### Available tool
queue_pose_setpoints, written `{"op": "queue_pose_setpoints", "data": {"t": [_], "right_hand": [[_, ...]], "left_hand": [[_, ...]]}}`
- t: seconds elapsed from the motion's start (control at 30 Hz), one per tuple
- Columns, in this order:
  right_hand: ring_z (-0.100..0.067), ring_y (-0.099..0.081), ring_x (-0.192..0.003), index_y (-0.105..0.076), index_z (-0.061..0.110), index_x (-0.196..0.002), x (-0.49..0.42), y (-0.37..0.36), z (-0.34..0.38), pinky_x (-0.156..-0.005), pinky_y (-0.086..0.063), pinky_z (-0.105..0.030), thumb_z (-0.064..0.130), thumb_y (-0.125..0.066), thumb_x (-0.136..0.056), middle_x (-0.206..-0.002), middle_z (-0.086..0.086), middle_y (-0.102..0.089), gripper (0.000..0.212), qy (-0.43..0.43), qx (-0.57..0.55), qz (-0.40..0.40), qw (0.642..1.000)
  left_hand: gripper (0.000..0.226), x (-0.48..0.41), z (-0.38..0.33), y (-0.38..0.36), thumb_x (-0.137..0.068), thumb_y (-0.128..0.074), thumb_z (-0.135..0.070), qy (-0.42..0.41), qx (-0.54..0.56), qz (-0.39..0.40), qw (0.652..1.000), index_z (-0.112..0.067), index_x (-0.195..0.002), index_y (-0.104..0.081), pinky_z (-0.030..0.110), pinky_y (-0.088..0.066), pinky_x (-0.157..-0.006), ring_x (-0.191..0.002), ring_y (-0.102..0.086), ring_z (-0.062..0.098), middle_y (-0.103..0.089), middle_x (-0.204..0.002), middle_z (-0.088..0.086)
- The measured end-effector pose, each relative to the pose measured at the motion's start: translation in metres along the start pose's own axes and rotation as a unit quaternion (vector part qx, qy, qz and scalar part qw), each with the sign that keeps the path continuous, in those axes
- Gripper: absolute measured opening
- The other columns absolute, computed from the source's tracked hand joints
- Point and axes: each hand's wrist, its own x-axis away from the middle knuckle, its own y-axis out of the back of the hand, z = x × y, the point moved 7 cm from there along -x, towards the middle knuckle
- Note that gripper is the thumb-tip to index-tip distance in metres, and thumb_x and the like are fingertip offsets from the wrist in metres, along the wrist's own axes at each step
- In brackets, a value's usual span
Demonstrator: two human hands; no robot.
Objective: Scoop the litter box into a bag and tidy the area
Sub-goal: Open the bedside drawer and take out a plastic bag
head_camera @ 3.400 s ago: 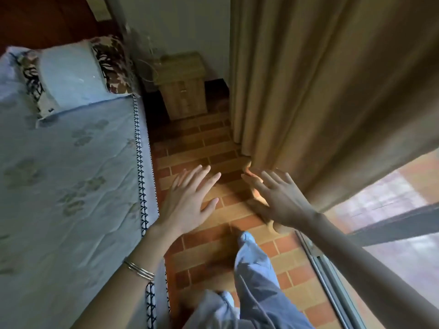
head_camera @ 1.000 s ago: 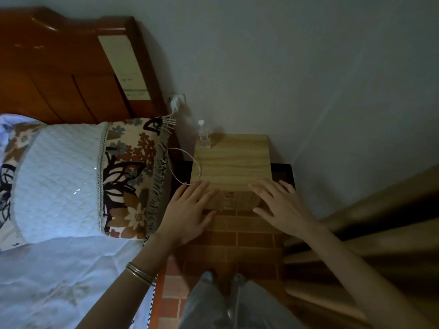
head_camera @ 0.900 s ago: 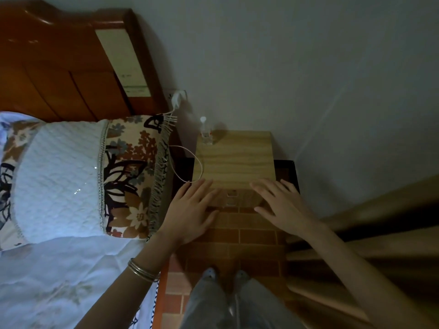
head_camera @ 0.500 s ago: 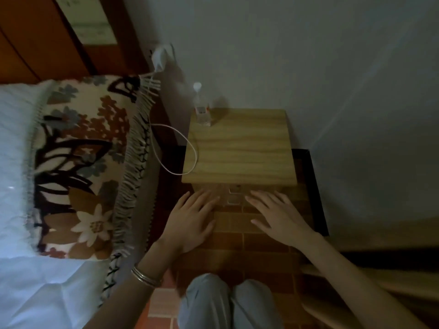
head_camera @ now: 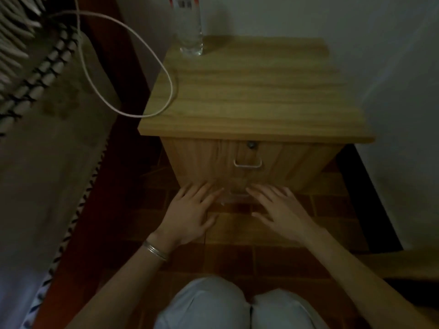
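Note:
No litter box, scoop or bag shows in the head view. A light wooden nightstand (head_camera: 251,91) stands against the wall right in front of me, its upper drawer closed, with a metal handle (head_camera: 247,163). My left hand (head_camera: 190,214) and my right hand (head_camera: 280,210) are held out flat, fingers spread and empty, just before the lower front of the nightstand, above the brick-pattern floor (head_camera: 237,245). A lower handle (head_camera: 235,198) is faintly visible between my fingertips. My knees (head_camera: 237,305) are bent at the bottom edge.
A clear water bottle (head_camera: 188,27) stands at the nightstand's back left corner. A white cable (head_camera: 133,67) loops from the bed onto the tabletop. The bed (head_camera: 42,150) with fringed cover is on the left, a curtain edge (head_camera: 403,260) on the right.
I have come down and in close to the nightstand, which now fills the view. Both hands stay flat and empty, now near its lower drawer front.

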Motion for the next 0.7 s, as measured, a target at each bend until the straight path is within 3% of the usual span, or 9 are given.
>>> {"op": "queue_pose_setpoints", "data": {"t": [0.2,0.43,0.7], "right_hand": [[-0.015,-0.037,-0.132,-0.034,0.023,-0.140,-0.018,0.004,-0.003,-0.105,-0.028,-0.038,0.050,-0.031,-0.089,-0.144,0.002,-0.040,0.058,0.014,0.056,-0.106,0.993],[-0.017,-0.040,-0.130,-0.035,0.021,-0.139,-0.025,0.032,0.004,-0.102,-0.034,-0.041,0.050,-0.029,-0.089,-0.142,0.000,-0.043,0.058,0.017,0.085,-0.124,0.989],[-0.016,-0.037,-0.132,-0.033,0.022,-0.140,-0.023,0.036,0.000,-0.104,-0.031,-0.040,0.051,-0.027,-0.088,-0.144,0.001,-0.040,0.061,-0.008,0.092,-0.124,0.988]], "left_hand": [[0.057,-0.010,0.012,-0.024,-0.090,-0.030,-0.051,-0.008,-0.021,-0.033,0.999,-0.026,-0.141,-0.037,0.039,-0.019,-0.111,-0.134,-0.034,0.020,-0.041,-0.145,0.003],[0.058,-0.005,0.014,-0.007,-0.089,-0.035,-0.050,-0.007,-0.029,-0.049,0.998,-0.027,-0.142,-0.035,0.039,-0.018,-0.112,-0.135,-0.033,0.019,-0.040,-0.146,0.002],[0.058,-0.002,0.015,-0.002,-0.090,-0.035,-0.050,-0.010,-0.032,-0.050,0.998,-0.028,-0.143,-0.033,0.037,-0.014,-0.113,-0.136,-0.032,0.019,-0.038,-0.147,0.001]]}}
